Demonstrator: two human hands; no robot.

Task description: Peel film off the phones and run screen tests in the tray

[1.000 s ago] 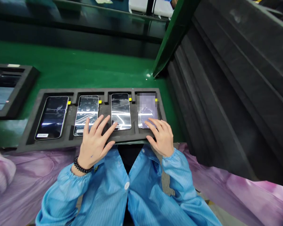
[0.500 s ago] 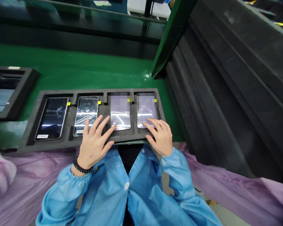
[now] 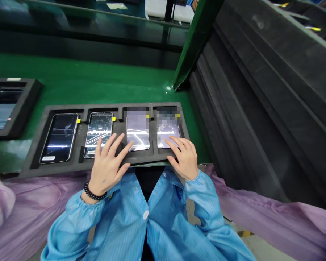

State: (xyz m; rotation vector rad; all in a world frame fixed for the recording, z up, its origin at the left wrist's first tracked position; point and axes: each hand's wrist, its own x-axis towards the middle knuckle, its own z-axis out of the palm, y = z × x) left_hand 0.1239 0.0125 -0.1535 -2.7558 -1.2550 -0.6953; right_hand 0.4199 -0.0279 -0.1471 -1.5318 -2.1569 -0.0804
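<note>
A black foam tray (image 3: 78, 167) lies along the green table's near edge, with several phones in its compartments. My left hand (image 3: 108, 163) is spread over the tray's front, its fingers between the second phone (image 3: 100, 125) and the third phone (image 3: 138, 134), the index fingertip at the third phone's lower left corner. My right hand (image 3: 184, 156) has its fingers apart, with fingertips on the lower part of the rightmost phone (image 3: 167, 130). The leftmost phone (image 3: 60, 134) shows a dark screen and a white label. Neither hand grips anything.
Another foam tray (image 3: 29, 105) with a phone is at the far left. On the right rises a tall stack of black foam trays (image 3: 241, 108), beside a green post (image 3: 192, 45). Purple cloth (image 3: 46, 192) shows on both sides. Part of a person's hand (image 3: 195, 5) appears at the top.
The view has shifted very slightly. The rightmost phone's screen looks darker near its top. Both hands keep nearly the same pose over the tray.
</note>
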